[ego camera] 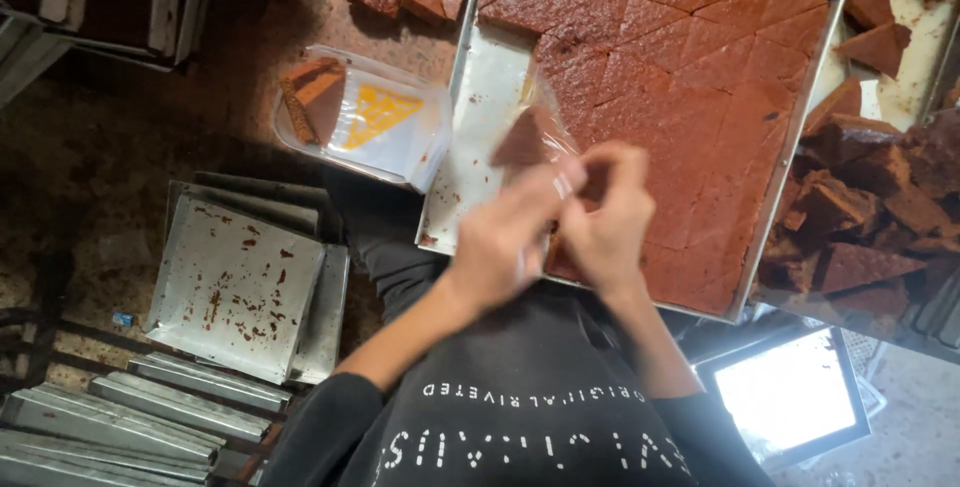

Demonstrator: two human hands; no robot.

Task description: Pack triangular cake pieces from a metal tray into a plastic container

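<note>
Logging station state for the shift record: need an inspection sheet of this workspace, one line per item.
Surface: metal tray on a dark, speckled floor.
Job's things: brown cake slab cut into triangles in the tray; one triangular piece inside a clear plastic wrapper.
Clutter: clear packet with yellow triangle label; pile of loose cake pieces; crumb-stained empty trays; stacked trays.
Grippers: left hand and right hand both pinch the wrapper.
Cables: nothing seen.
Surroundings: bright white panel, lower right.
</note>
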